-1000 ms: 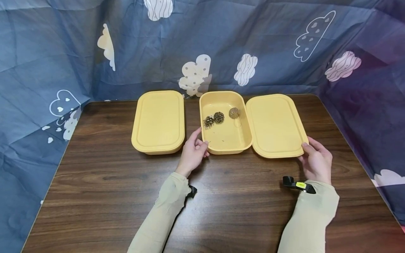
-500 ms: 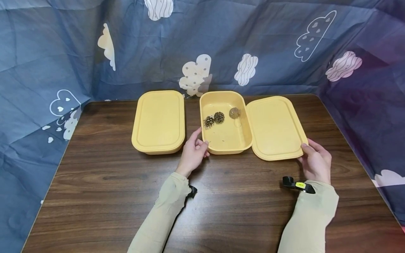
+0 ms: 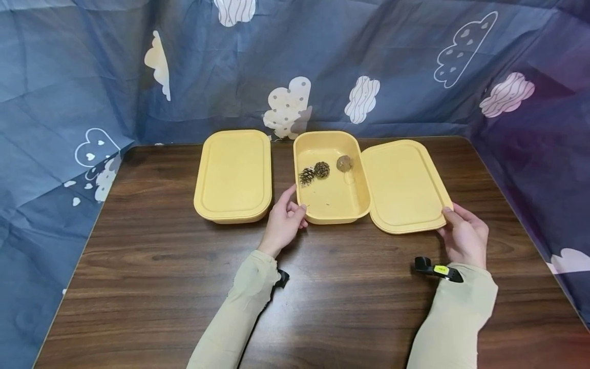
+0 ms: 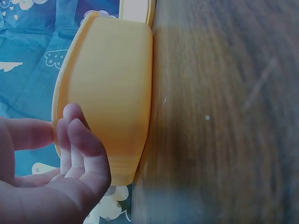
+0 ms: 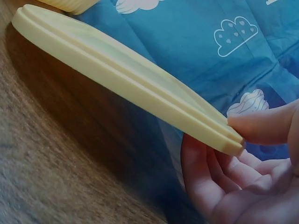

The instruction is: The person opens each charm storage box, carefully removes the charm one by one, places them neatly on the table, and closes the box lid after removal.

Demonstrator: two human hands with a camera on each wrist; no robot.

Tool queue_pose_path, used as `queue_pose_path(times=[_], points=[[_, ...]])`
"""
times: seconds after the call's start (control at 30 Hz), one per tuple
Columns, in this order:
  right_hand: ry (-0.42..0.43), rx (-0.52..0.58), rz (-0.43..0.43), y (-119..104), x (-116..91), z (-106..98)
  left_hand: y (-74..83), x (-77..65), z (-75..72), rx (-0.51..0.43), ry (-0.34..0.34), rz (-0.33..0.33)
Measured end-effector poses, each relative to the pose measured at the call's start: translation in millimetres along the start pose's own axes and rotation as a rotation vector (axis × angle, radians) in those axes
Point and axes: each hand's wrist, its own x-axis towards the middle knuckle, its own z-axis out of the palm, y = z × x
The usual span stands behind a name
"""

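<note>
In the head view my left hand (image 3: 282,223) grips the near left corner of an open yellow box (image 3: 338,210), thumb and fingers at its rim. Inside lie two pine cones (image 3: 321,169) and a round brown ball (image 3: 343,163). My right hand (image 3: 466,237) pinches the near right corner of a yellow lid (image 3: 405,187), thumb on top and fingers beneath. In the right wrist view, the lid (image 5: 121,84) slants, its held end raised off the table. The lid's far side overlaps the box's right rim in the head view.
A second yellow box (image 3: 234,174) with its lid on stands left of the open one. Both boxes are near the back edge of the brown wooden table (image 3: 341,307). A blue curtain (image 3: 198,66) with white clouds hangs behind and at both sides.
The lid in my right hand has shifted slightly toward me and turned a little. My left hand stays at the open box's corner. The head view has shifted slightly.
</note>
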Motion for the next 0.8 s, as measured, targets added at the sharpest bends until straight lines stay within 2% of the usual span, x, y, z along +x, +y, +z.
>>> queue_pose_path(times=[0.1,0.3,0.53,0.63,0.8], points=[[0.013,0.008,0.001,-0.3,0.6,0.0,16.0,-6.7,-1.3,0.000,-0.009,-0.009],[0.041,0.011,-0.004,0.6,0.7,-0.9,17.0,-7.2,-1.9,-0.002,-0.018,-0.013],[0.079,-0.040,-0.030,0.5,0.6,-0.9,17.4,-7.6,-1.9,-0.005,-0.016,-0.009],[0.119,-0.106,-0.037,-0.1,0.5,0.2,17.8,-7.9,-1.8,0.000,-0.014,-0.015],[0.211,-0.337,-0.040,-1.1,0.9,4.4,18.1,-7.8,-2.9,0.017,-0.019,-0.025]])
